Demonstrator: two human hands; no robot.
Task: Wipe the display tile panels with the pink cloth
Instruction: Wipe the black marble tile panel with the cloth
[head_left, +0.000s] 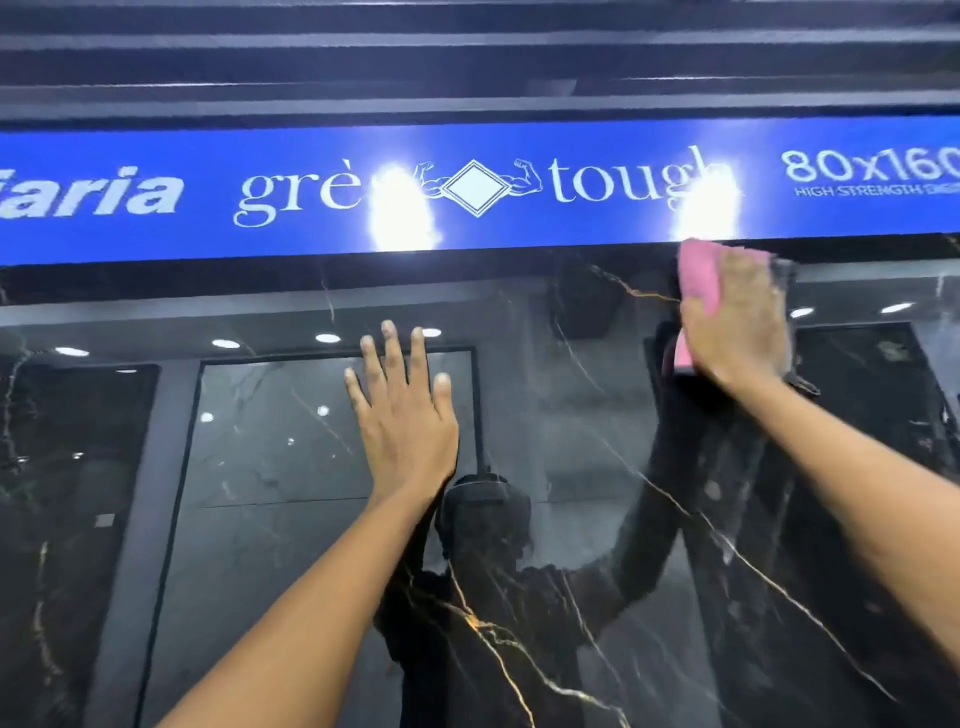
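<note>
A glossy black display tile panel (597, 415) with gold and white veins fills the view in front of me. My right hand (737, 322) presses the folded pink cloth (698, 275) flat against the panel's top right, just under the blue sign. The hand is blurred and its fingers lie spread over the cloth. My left hand (402, 410) rests flat on the panel near the middle, fingers straight and spread, holding nothing. The polished tile mirrors my arms and body.
A blue sign strip (311, 192) with white lettering runs across the top edge of the panel. Above it are dark ceiling slats (467, 62). The tile reflects ceiling lights and other framed tile panels behind me.
</note>
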